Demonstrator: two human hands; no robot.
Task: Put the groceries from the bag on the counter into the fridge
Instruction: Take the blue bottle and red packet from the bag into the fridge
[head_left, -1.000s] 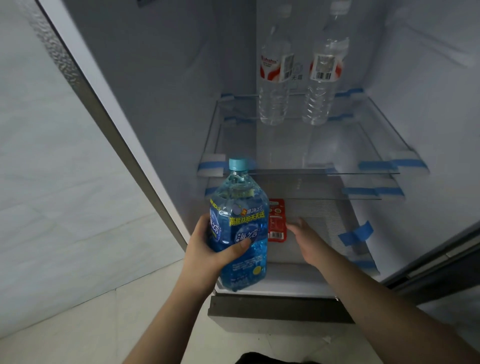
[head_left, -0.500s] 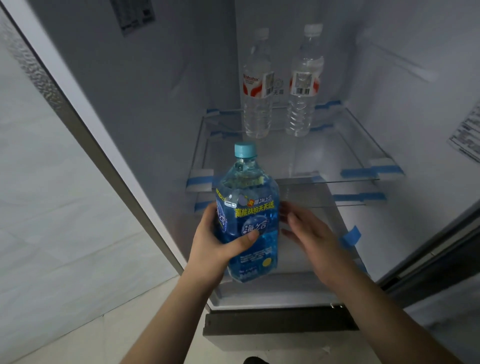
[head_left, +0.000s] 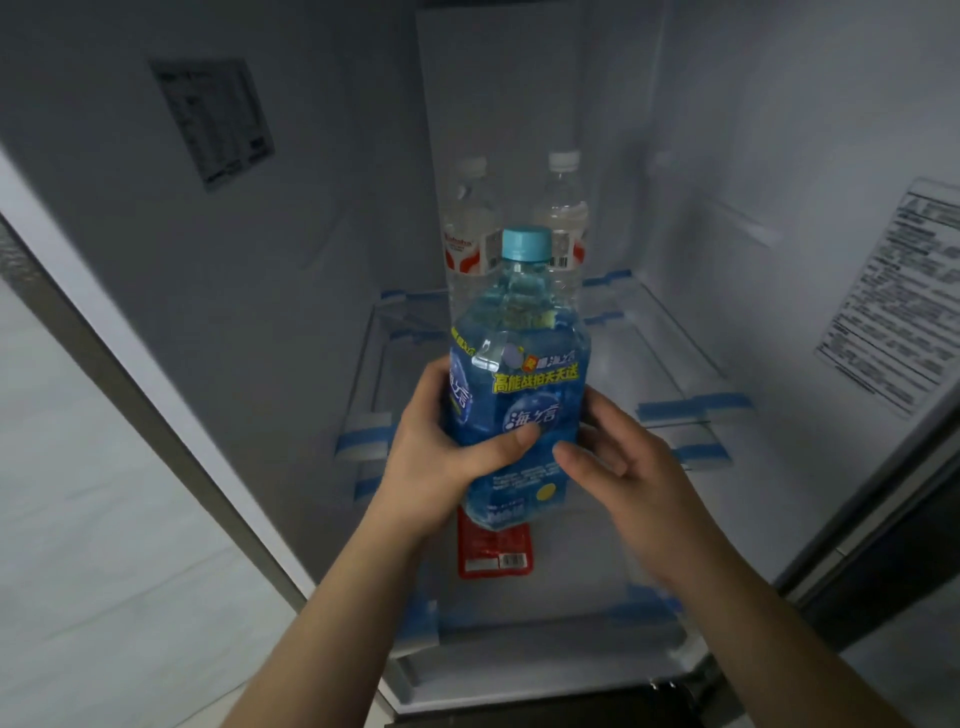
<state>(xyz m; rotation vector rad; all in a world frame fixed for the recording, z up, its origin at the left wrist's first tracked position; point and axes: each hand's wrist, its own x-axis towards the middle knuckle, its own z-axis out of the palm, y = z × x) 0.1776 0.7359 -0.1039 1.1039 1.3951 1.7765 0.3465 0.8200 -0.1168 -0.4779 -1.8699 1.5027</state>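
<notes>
Left hand (head_left: 436, 457) has its fingers wrapped tight round the blue bottle (head_left: 519, 384), upright in front of the open fridge (head_left: 311, 234). Right hand (head_left: 618, 462) sits loosely open against its side. Two water bottles (head_left: 470, 234) stand at the back of the glass shelf (head_left: 670, 374), loads of room up front. Red packet (head_left: 493, 553) lies lower down.

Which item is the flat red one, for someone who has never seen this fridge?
Start at the open fridge and drop below the glass shelf holding two clear water bottles. On the white floor lies a red packet, partly behind the held blue bottle. It alone is flat and red.
</notes>
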